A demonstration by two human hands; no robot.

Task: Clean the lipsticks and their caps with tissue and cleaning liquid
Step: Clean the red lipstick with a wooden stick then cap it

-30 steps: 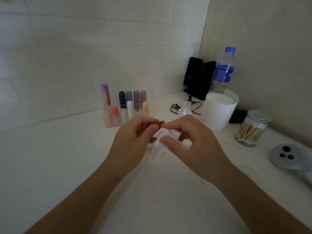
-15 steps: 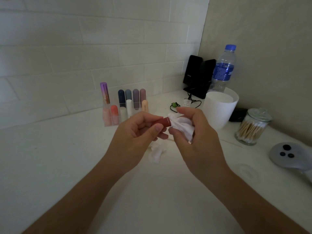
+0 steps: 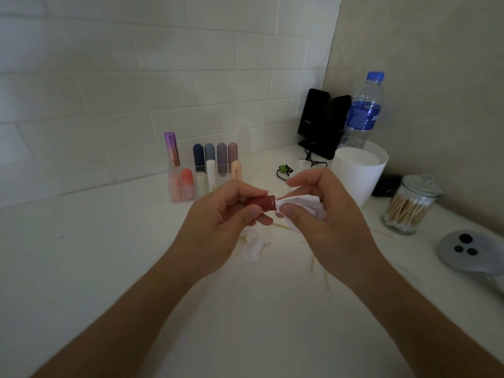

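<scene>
My left hand (image 3: 221, 222) grips a dark red lipstick tube (image 3: 263, 203), held sideways above the white counter. Against the tube's right end, my right hand (image 3: 324, 214) pinches a crumpled white tissue (image 3: 302, 203). A second used tissue (image 3: 255, 245) lies on the counter just below the hands. Several more lipsticks stand in a clear organizer (image 3: 203, 173) at the back, by the tiled wall. The threaded neck of a small clear bottle (image 3: 304, 163) shows just behind my right hand.
At the back right stand a white cup (image 3: 358, 173), a blue-capped water bottle (image 3: 364, 110) and black speakers (image 3: 323, 121) with a cable. A glass jar of cotton swabs (image 3: 409, 205) and a grey device (image 3: 471, 251) sit at the right edge.
Both hands rose slightly off the counter. The right hand took the tissue from over the lipstick's middle to its right end, baring the red tube.
</scene>
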